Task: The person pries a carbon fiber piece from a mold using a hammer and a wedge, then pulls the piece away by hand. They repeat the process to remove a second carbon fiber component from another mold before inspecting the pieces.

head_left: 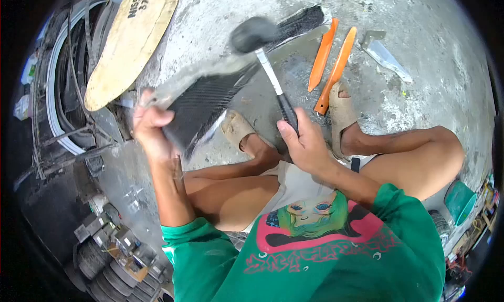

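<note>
My left hand [153,124] is closed on the near end of a long black ribbed strip [202,100] with a pale, ragged edge. The strip stretches away across the floor in front of me, its far end up by the orange tools. In my right hand [311,147] is a rubber mallet [270,73], gripped round its black handle. The mallet's black head, blurred by motion, overlaps the middle of the strip in this view.
Two orange pry tools [336,65] and a metal scraper-like blade [387,58] lie on the concrete floor [436,76]. A lettered wooden board [134,47] rests beside a metal rack [68,136] on the left. Metal parts [113,254] are piled lower left; a green container [460,203] stands right.
</note>
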Available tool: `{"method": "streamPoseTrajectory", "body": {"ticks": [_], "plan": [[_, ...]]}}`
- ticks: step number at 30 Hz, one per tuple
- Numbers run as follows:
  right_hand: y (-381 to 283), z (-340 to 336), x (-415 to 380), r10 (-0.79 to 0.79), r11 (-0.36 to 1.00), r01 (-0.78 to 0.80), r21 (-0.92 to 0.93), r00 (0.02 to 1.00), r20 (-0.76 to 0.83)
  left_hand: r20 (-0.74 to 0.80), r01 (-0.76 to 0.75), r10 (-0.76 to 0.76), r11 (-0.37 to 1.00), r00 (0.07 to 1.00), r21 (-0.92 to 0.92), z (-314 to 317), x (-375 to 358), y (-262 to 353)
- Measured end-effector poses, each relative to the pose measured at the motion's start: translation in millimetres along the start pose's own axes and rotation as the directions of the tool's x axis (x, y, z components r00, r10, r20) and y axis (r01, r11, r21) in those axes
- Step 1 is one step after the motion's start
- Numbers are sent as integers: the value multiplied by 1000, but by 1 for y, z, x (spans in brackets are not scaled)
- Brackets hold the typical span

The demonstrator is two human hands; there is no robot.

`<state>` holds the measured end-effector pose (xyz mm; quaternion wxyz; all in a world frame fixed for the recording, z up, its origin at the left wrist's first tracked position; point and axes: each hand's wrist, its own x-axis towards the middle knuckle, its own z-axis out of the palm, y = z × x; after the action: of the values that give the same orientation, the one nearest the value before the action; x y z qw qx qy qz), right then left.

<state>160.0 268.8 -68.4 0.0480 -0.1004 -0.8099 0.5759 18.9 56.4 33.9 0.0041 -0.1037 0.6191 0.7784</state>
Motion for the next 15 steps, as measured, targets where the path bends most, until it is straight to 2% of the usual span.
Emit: {"method": "streamPoseTrajectory", "body": {"ticks": [1,3,4,5,6,7,8,10,12,13,14,15], "plan": [[-4,2,1,64,979,-61,193,998,-8,61,-15,-7,938,998,346,-14,10,-10],[-25,-31,20,97,975,-61,214,982,-165,-2,23,-25,878,1000,478,-28,12,-23],[-40,-49,23,310,864,-223,451,942,-129,-18,34,-29,870,999,492,-32,12,-22],[-48,-65,26,239,836,-104,539,953,-186,-32,15,0,893,999,450,-33,12,-20],[-48,-75,29,118,821,86,564,941,-316,-38,-25,44,919,998,393,-31,16,-20],[-49,-80,33,4,782,276,558,894,-448,-35,-39,57,921,998,388,-28,18,-18],[-51,-79,37,0,782,278,558,895,-447,19,-52,49,944,999,327,-25,16,-16],[-53,-75,38,-61,760,402,511,827,-559,96,-53,31,971,995,233,-24,11,-16],[-45,-27,18,208,684,200,701,868,-450,81,-49,29,966,996,255,-13,6,-16],[-29,-7,2,-1,798,147,584,970,-243,76,-47,27,961,997,273,-3,4,-16],[-15,6,-9,126,984,-126,122,992,10,72,-30,10,960,997,279,11,-1,-14],[-21,8,-9,114,951,-179,252,961,251,85,-37,14,959,996,281,13,1,-15]]}}
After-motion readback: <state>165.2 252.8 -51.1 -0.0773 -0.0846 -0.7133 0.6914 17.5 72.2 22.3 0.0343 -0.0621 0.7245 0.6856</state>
